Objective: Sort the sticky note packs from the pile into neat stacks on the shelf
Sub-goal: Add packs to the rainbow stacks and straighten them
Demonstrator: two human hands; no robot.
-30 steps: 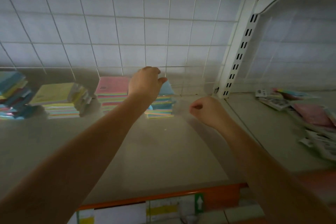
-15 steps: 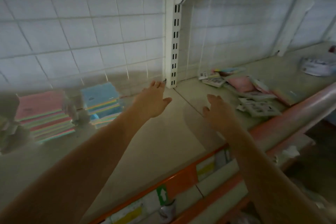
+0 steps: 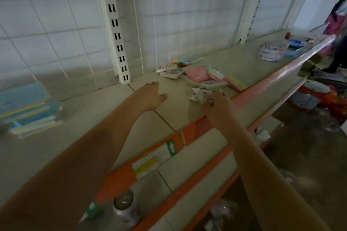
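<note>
While both hands reach over the shelf [image 3: 97, 118], the left hand [image 3: 150, 95] hovers flat with fingers straight, and the right hand [image 3: 217, 103] touches the pile of sticky note packs [image 3: 202, 78] near the front edge with straight fingers. 1 neat stack [image 3: 28, 110] stands well apart toward the left end.

The fingertips of the right hand [image 3: 218, 103] are blurred where the nearest sticky note packs [image 3: 201, 94] are met, so no grip can be made out. The stack of blue packs [image 3: 30, 107] is cut off by the left edge. Print on the packs cannot be read.
</note>
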